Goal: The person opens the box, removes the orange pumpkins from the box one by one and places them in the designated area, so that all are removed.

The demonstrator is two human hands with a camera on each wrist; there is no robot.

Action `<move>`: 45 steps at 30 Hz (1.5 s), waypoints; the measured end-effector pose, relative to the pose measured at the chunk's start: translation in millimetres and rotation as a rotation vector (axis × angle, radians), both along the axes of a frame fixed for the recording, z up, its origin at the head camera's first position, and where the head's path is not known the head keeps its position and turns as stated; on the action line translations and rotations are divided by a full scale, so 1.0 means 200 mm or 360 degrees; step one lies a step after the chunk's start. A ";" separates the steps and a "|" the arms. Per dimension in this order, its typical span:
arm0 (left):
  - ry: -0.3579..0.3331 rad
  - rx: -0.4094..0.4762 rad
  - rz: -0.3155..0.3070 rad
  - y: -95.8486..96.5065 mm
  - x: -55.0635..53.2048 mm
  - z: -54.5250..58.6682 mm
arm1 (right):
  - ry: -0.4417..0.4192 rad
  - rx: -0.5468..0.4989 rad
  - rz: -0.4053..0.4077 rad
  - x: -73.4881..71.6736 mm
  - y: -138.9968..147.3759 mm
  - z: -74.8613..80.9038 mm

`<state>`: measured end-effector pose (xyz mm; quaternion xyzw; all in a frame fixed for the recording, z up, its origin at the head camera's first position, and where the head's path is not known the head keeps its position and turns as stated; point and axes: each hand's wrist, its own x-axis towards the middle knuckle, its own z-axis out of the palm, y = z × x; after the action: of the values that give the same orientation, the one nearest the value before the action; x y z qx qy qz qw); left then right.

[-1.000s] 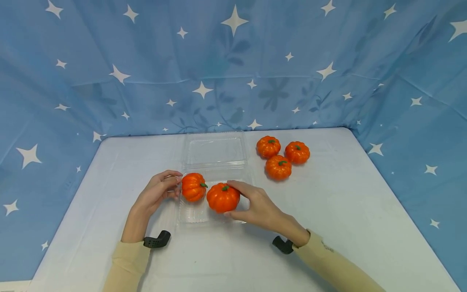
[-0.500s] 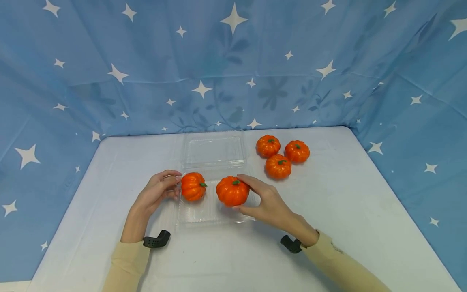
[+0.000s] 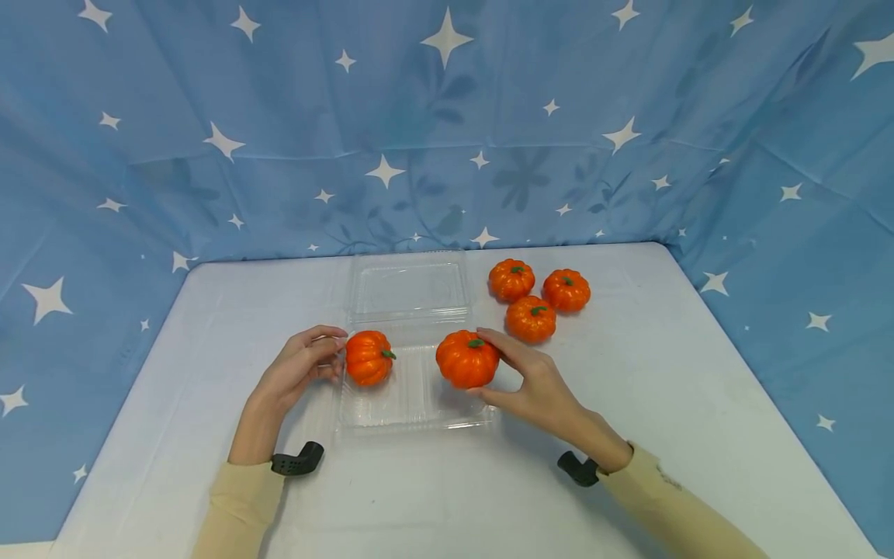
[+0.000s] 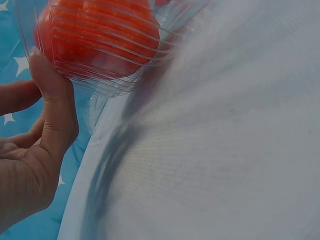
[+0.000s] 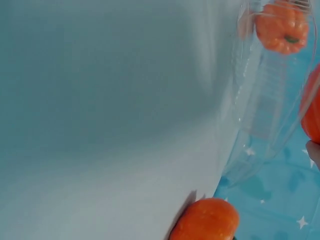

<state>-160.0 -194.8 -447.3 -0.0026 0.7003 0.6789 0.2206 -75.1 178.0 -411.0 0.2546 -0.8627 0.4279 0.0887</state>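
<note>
My right hand (image 3: 541, 388) holds a small orange pumpkin (image 3: 464, 359) with a green stem between thumb and fingers, over the right half of a clear plastic clamshell box (image 3: 419, 407). Only the edge of that pumpkin (image 5: 311, 112) and a fingertip show in the right wrist view. A second pumpkin (image 3: 367, 358) lies tilted in the left half of the box, its stem toward the right. At the box's left rim, my left hand (image 3: 296, 369) has curled fingers, and its thumb (image 4: 50, 90) touches the ribbed wall in the left wrist view.
The hinged lid (image 3: 410, 286) of the box lies back, away from me. Behind and right of the box, three more pumpkins, a left one (image 3: 511, 279), a right one (image 3: 566, 290) and a front one (image 3: 531, 319), sit on the white table (image 3: 628, 373). A starry blue curtain (image 3: 447, 155) surrounds the table.
My right hand has carried its pumpkin to the right and slightly away from me, from beside the other pumpkin to over the box's right end. The left hand stays in place.
</note>
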 end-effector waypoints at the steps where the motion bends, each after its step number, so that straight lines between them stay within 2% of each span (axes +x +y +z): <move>1: -0.0003 0.0001 -0.0001 0.00 0.00 0.00 | 0.0005 0.0006 -0.0011 0.00 0.01 0.00; 11: 0.0026 -0.0002 -0.0021 0.00 0.01 0.00 | 0.0069 0.0021 -0.0073 0.02 0.11 -0.01; 23: 0.0044 0.0010 -0.0011 0.01 0.02 0.02 | 0.0098 0.0097 -0.0239 0.05 0.28 0.00; 32: 0.0056 0.0011 -0.0016 0.01 0.02 0.01 | 0.0190 0.0148 -0.0323 0.05 0.39 0.01; 39: 0.0040 0.0011 0.0006 0.00 0.01 0.00 | 0.0138 0.0116 -0.0413 0.04 0.49 0.00; 45: 0.0064 0.0032 -0.0023 0.00 0.01 0.00 | 0.0032 0.0077 -0.0549 0.02 0.56 -0.01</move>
<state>-158.6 -194.6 -447.4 0.0183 0.6976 0.6844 0.2113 -70.3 289.2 -413.7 0.1091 -0.9027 0.3828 0.1634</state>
